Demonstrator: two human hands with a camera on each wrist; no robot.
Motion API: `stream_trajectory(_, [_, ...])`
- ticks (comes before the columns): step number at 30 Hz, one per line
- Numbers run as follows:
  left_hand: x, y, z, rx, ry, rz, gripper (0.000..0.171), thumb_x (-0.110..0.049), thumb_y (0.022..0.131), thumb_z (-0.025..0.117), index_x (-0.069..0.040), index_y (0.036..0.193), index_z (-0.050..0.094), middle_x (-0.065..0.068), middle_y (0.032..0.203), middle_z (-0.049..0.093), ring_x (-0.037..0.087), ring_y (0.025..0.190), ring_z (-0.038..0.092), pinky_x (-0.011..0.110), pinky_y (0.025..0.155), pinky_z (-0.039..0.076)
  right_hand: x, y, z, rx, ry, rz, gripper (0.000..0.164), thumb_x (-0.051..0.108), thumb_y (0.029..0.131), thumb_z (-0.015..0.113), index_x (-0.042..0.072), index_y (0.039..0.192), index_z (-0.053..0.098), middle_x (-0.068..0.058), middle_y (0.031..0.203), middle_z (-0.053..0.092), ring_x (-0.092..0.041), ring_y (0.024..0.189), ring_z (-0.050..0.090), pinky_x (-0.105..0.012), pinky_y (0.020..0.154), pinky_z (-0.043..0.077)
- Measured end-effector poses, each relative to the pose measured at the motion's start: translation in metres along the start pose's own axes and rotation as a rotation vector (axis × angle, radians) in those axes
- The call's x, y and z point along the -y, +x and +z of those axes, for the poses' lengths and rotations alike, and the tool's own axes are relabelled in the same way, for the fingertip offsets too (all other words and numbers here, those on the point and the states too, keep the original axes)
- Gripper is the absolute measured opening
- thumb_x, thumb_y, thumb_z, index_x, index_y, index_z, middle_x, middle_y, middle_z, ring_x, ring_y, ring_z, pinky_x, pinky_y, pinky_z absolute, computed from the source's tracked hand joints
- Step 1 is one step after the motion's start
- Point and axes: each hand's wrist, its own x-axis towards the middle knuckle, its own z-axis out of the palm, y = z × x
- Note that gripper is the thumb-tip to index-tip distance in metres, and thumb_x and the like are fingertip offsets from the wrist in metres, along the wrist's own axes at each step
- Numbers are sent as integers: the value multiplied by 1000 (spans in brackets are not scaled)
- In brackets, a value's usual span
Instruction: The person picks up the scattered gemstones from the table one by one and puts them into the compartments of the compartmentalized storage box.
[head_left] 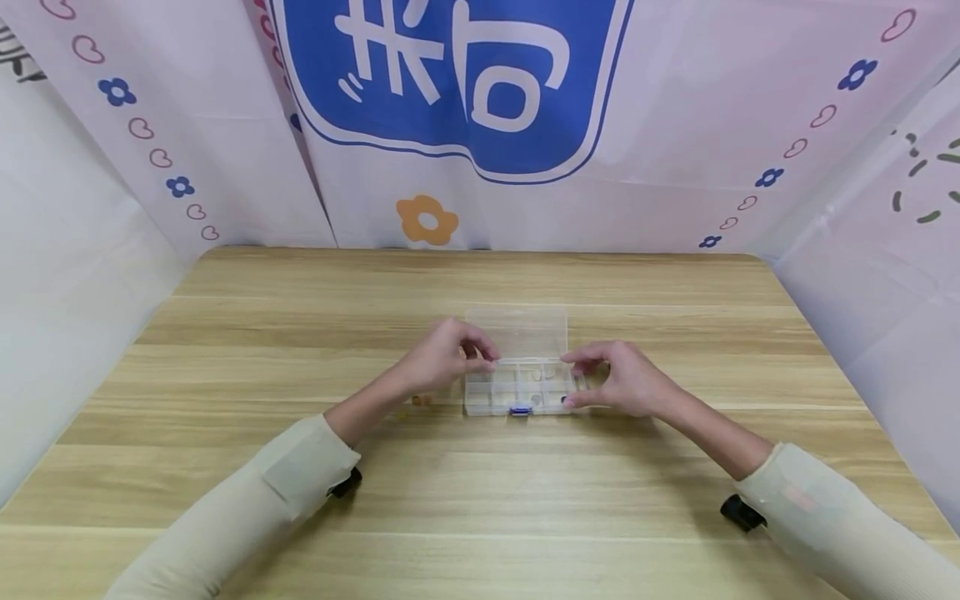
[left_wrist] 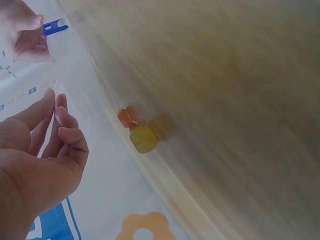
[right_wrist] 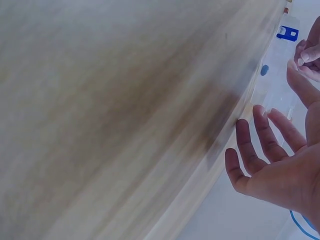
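Observation:
A clear plastic compartment box [head_left: 517, 392] lies mid-table with its lid [head_left: 517, 329] folded back and a blue latch [head_left: 520, 410] at its front. My left hand [head_left: 450, 354] hovers at the box's rear left corner, its loosely bent fingers [left_wrist: 57, 112] touching the clear edge. My right hand [head_left: 615, 379] spans the box's right end, thumb at the front and index finger at the back. Its other fingers [right_wrist: 260, 135] are spread. Small orange and yellow pieces [left_wrist: 137, 131] lie on the table just left of the box.
The wooden table [head_left: 480, 500] is walled in by white printed cloth [head_left: 450, 125] at the back and both sides. Two black wrist straps [head_left: 742, 512] sit at my cream sleeves.

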Motion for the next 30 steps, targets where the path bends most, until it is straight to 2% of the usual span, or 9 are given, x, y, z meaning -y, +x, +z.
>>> stream_trajectory(9, [-1, 4, 1, 8, 24, 3, 5, -4, 94, 76, 0, 95, 79, 4, 86, 74, 13, 74, 61, 23, 64, 49, -1, 1, 1, -9, 4, -12, 61, 22, 75, 95, -3, 126, 71, -4, 99, 72, -21, 93, 63, -41, 85, 54])
stream_trajectory(20, [-1, 11, 6, 52, 46, 7, 5, -4, 94, 75, 0, 95, 79, 6, 87, 76, 12, 70, 59, 23, 63, 49, -1, 2, 1, -10, 5, -10, 62, 22, 75, 95, -3, 126, 71, -5, 100, 73, -21, 93, 64, -41, 85, 55])
stream_trajectory(30, [-3, 12, 6, 65, 49, -17, 6, -2, 94, 75, 0, 99, 78, 5, 90, 73, 12, 70, 59, 22, 63, 49, -2, 2, 1, -13, 10, -18, 62, 22, 74, 96, -4, 125, 71, -5, 99, 73, -22, 93, 64, -42, 85, 55])
